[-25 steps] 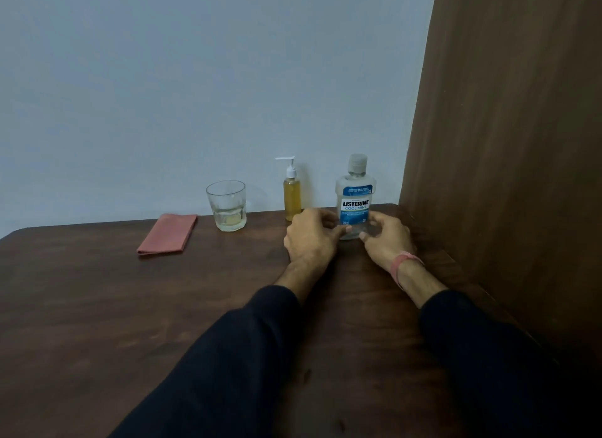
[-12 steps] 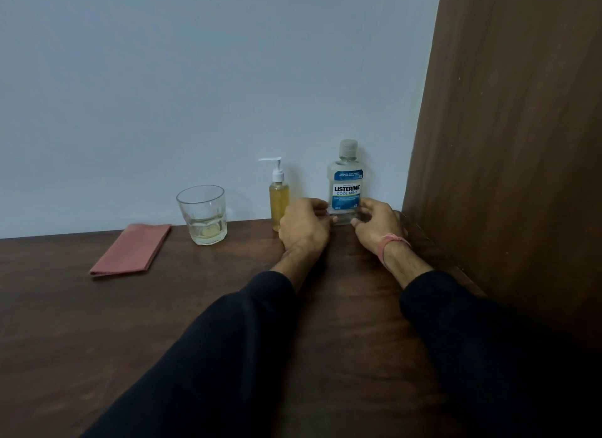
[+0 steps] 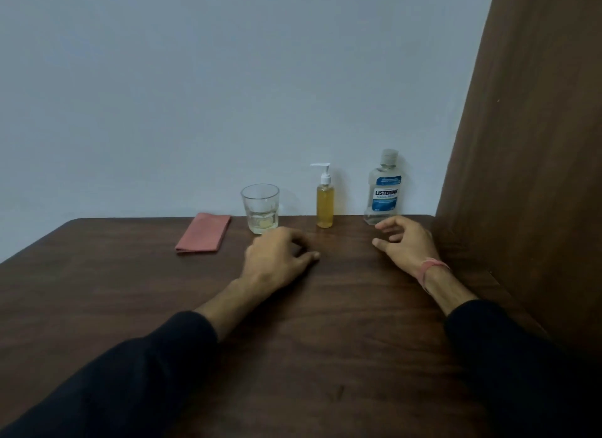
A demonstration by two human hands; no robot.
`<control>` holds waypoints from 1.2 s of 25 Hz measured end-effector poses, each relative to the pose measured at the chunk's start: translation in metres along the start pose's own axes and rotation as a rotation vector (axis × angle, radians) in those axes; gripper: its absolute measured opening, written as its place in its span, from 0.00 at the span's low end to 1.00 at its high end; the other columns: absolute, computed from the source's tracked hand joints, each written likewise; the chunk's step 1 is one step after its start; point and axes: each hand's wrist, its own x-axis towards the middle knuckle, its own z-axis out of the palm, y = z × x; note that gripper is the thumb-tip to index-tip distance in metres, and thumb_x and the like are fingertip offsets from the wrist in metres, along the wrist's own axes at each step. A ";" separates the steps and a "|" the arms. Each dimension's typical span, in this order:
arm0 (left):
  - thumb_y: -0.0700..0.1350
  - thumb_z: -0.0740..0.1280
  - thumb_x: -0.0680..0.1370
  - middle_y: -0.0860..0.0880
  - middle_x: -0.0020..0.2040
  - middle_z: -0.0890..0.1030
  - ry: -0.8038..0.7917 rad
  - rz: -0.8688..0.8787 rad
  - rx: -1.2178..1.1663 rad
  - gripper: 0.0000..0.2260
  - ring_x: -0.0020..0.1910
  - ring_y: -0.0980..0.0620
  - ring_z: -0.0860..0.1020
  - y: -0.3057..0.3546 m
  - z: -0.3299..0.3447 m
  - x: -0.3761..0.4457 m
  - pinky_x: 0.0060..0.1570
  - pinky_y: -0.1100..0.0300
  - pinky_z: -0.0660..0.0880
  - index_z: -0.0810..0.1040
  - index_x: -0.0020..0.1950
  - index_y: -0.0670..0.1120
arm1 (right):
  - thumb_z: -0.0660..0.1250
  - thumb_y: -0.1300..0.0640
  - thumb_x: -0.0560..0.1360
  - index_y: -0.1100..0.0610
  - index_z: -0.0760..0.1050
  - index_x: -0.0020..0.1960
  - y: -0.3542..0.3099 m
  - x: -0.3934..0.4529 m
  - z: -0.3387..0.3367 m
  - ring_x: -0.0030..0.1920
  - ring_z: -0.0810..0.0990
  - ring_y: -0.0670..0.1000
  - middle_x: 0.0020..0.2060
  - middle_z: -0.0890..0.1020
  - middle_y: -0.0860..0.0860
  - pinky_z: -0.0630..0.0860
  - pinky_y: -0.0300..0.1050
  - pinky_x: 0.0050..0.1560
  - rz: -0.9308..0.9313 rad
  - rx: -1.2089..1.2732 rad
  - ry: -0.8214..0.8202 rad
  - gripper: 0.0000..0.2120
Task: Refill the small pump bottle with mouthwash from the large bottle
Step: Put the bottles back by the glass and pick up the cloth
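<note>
The large clear mouthwash bottle [image 3: 384,190] with a blue label and clear cap stands upright at the back of the dark wooden table [image 3: 293,323], near the wall. Left of it stands the small pump bottle [image 3: 324,203], filled with yellow liquid and topped by a white pump. My right hand [image 3: 404,245] hovers just in front of the large bottle, fingers apart and curled, holding nothing. My left hand [image 3: 277,258] rests on the table in front of the glass, fingers loosely curled, empty.
A clear glass [image 3: 260,212] with a little pale liquid stands left of the pump bottle. A folded pink cloth [image 3: 203,233] lies further left. A brown wooden panel [image 3: 527,176] rises along the table's right side, close to my right hand.
Both hands have let go of the large bottle and drawn back from it. My left hand has moved left toward the glass; the bottle stays upright by the wall.
</note>
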 end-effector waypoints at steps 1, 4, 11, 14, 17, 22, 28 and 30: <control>0.68 0.78 0.77 0.63 0.59 0.89 0.045 -0.033 0.035 0.15 0.62 0.54 0.86 -0.023 -0.018 -0.011 0.58 0.54 0.81 0.90 0.57 0.61 | 0.82 0.58 0.76 0.46 0.84 0.56 -0.005 -0.008 0.000 0.53 0.80 0.41 0.53 0.84 0.41 0.75 0.38 0.49 -0.004 0.005 -0.022 0.14; 0.63 0.77 0.79 0.55 0.61 0.90 0.227 -0.215 0.100 0.12 0.64 0.48 0.85 -0.094 -0.065 -0.031 0.55 0.54 0.79 0.90 0.57 0.59 | 0.83 0.57 0.75 0.45 0.85 0.52 -0.015 -0.031 0.003 0.54 0.81 0.42 0.50 0.86 0.40 0.74 0.37 0.47 -0.003 0.001 -0.104 0.11; 0.64 0.71 0.84 0.52 0.70 0.86 0.090 -0.553 0.004 0.19 0.74 0.43 0.80 -0.151 -0.101 -0.027 0.77 0.43 0.74 0.83 0.73 0.61 | 0.83 0.55 0.75 0.44 0.88 0.52 -0.042 -0.088 0.011 0.61 0.80 0.43 0.57 0.86 0.40 0.74 0.50 0.64 -0.017 0.008 -0.289 0.10; 0.57 0.75 0.84 0.53 0.69 0.87 0.089 -0.594 -0.116 0.14 0.71 0.47 0.82 -0.144 -0.098 -0.020 0.78 0.46 0.72 0.86 0.70 0.61 | 0.83 0.53 0.75 0.42 0.89 0.52 -0.050 -0.111 0.009 0.62 0.78 0.38 0.58 0.85 0.37 0.69 0.46 0.65 0.019 0.078 -0.373 0.09; 0.54 0.76 0.83 0.52 0.67 0.87 0.108 -0.624 -0.206 0.14 0.71 0.46 0.81 -0.142 -0.092 -0.023 0.77 0.51 0.68 0.88 0.68 0.59 | 0.82 0.50 0.75 0.38 0.88 0.54 -0.060 -0.130 0.007 0.66 0.75 0.39 0.62 0.82 0.35 0.67 0.43 0.66 0.048 0.074 -0.448 0.10; 0.52 0.78 0.79 0.51 0.56 0.89 0.123 -0.483 -0.366 0.11 0.62 0.48 0.86 -0.115 -0.090 -0.080 0.62 0.54 0.79 0.92 0.59 0.50 | 0.76 0.40 0.79 0.29 0.73 0.75 -0.087 -0.161 0.006 0.84 0.63 0.52 0.83 0.67 0.45 0.61 0.59 0.84 0.032 -0.170 -0.590 0.26; 0.52 0.81 0.76 0.63 0.46 0.91 -0.272 -0.044 -0.560 0.02 0.57 0.60 0.86 -0.041 -0.075 -0.157 0.63 0.60 0.78 0.94 0.45 0.60 | 0.67 0.33 0.82 0.41 0.45 0.90 -0.103 -0.211 0.029 0.89 0.46 0.48 0.89 0.48 0.45 0.46 0.50 0.85 -0.450 -0.606 -0.511 0.46; 0.53 0.82 0.78 0.55 0.49 0.93 -0.422 0.103 -0.694 0.03 0.56 0.54 0.88 -0.024 -0.069 -0.164 0.66 0.57 0.79 0.94 0.49 0.57 | 0.68 0.46 0.84 0.42 0.50 0.89 -0.110 -0.221 0.016 0.88 0.51 0.48 0.89 0.54 0.45 0.52 0.52 0.88 -0.470 -0.611 -0.558 0.40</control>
